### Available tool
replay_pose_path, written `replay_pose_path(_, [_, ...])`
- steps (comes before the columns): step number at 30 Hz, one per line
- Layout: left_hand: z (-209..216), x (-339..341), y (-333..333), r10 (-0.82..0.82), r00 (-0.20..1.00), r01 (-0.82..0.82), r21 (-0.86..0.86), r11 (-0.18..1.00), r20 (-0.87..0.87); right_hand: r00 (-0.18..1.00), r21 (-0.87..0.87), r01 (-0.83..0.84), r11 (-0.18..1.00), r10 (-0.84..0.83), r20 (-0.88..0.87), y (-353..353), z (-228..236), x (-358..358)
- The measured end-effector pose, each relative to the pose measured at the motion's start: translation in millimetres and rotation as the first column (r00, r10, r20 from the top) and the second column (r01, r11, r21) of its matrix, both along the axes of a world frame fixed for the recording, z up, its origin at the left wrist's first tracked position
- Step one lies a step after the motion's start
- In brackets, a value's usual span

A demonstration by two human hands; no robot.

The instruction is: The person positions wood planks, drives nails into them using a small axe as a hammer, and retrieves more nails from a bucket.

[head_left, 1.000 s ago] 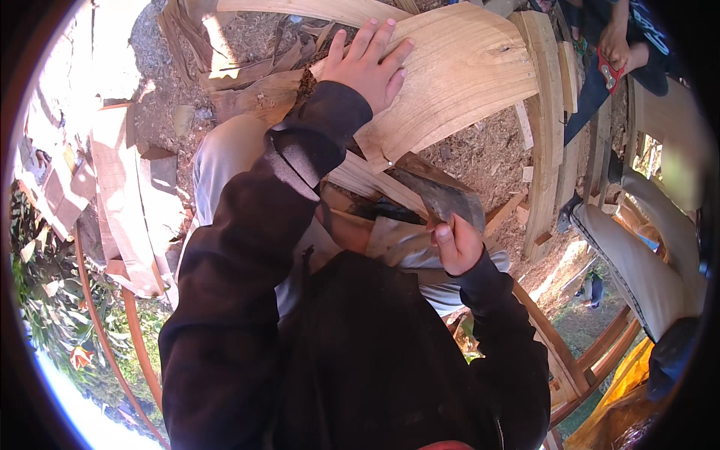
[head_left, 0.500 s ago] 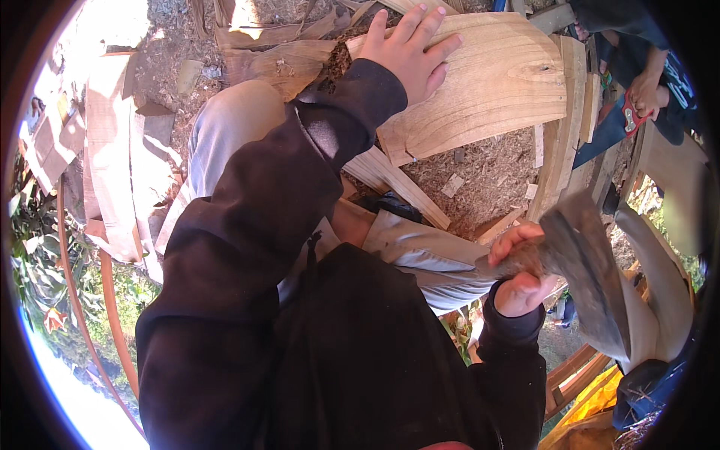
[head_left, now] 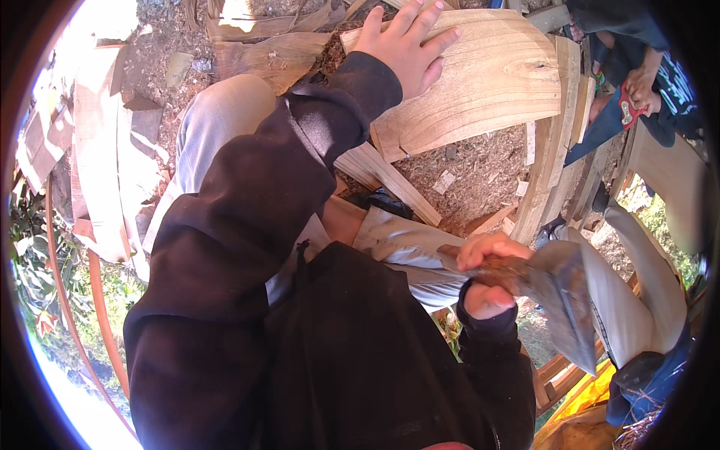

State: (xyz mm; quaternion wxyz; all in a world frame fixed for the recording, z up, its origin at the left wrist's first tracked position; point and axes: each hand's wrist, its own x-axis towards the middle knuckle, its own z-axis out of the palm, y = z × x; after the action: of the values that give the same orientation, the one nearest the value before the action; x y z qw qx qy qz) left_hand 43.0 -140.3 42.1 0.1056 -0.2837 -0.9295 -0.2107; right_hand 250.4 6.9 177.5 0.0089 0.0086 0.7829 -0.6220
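Note:
My left hand point(head_left: 405, 49) lies with fingers spread on the upper left part of a pale, curved-edged wooden board point(head_left: 487, 71). The board's grain and a dark knot near its right end show clearly. At the lower right, my right hand point(head_left: 491, 270) is closed around the wooden handle of a hatchet point(head_left: 564, 300), close to its head. The wide, dark, worn blade points right and downward, slightly blurred. A short stub of handle sticks out to the left of my fingers, above my trouser leg. Hatchet and board are apart.
Wood chips point(head_left: 480, 172) cover the ground below the board. Long planks point(head_left: 559, 142) run along its right side. At the upper right a co-worker's hands point(head_left: 641, 90) hold a red-handled tool point(head_left: 628, 112). Another person's light trouser leg point(head_left: 637, 277) is close behind the hatchet blade.
My right hand has brought the hatchet left and slightly down, and its blade has turned. My left hand stays spread on the board; the whole view has shifted a little.

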Motion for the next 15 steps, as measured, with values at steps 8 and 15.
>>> replay_pose_path(8, [-1.5, -5.6, -2.7, 0.003, 1.000, -0.003, 0.010, 1.000, 0.028, 0.969, 0.162, 0.002, 0.987, -0.042, 0.242, -7.5, 19.2, 1.6])
replay_pose_path(15, [0.1, -5.1, 2.4, -0.033, 0.995, 0.029, 0.040, 0.999, 0.093, 0.886, 0.460, -0.172, 0.871, -0.067, 0.458, -10.0, -31.6, 11.5])
